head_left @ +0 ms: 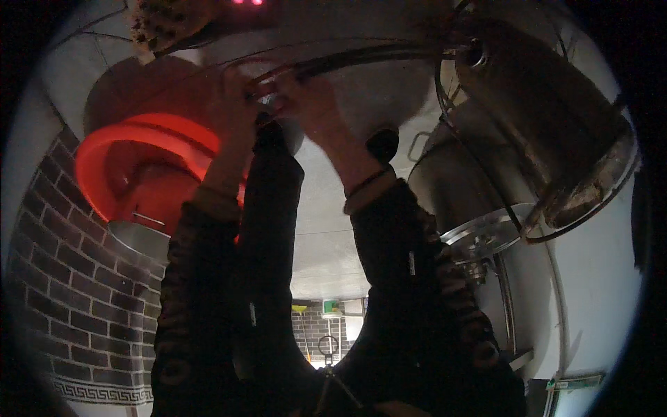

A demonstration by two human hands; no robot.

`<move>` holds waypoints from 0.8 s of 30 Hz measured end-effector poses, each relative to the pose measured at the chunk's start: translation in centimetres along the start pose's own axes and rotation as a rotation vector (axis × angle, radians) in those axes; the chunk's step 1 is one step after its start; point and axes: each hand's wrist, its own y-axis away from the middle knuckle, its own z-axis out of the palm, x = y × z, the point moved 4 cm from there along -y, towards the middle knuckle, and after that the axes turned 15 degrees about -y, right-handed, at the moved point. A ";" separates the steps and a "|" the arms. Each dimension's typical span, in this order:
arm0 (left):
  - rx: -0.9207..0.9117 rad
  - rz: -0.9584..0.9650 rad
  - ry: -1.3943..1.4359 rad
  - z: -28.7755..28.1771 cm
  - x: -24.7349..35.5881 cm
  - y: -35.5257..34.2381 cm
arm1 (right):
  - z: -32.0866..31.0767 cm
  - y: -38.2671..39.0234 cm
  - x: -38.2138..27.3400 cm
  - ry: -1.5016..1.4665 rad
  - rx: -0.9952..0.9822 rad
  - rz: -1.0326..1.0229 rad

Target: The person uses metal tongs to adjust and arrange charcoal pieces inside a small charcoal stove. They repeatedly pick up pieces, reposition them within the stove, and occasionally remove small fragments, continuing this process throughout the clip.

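My left hand (240,115) and my right hand (314,108) are close together in front of me, over the pale floor. Both have their fingers closed around a small spot with reddish and light bits, too dark and blurred to name. Dark hoses or cables (375,57) run from beside my right hand to a fitting on a metal cylinder (549,118) at the upper right. A thin reddish line curves above my left hand. To the left of my left hand sits a bright orange-red plastic basin (94,167).
A steel container (142,240) shows under the basin. On the right stands a steel drum (472,167) with a side handle and a loose cable across it. Brick-patterned tiles (83,292) cover the left wall. Small pink lights (248,2) glow at the top edge.
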 end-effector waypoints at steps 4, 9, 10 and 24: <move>0.008 0.037 0.116 -4.6 -2.4 2.1 | 3.5 2.7 1.8 -0.063 0.064 0.028; 0.111 0.178 0.074 -4.0 -0.2 0.8 | 2.2 1.8 0.4 0.071 -0.119 -0.221; 0.056 0.062 0.231 -2.5 0.3 -0.1 | 1.1 0.9 -0.3 0.196 -0.145 -0.280; -0.009 0.117 -0.223 0.2 0.1 0.7 | -0.7 0.4 0.0 -0.119 0.057 0.094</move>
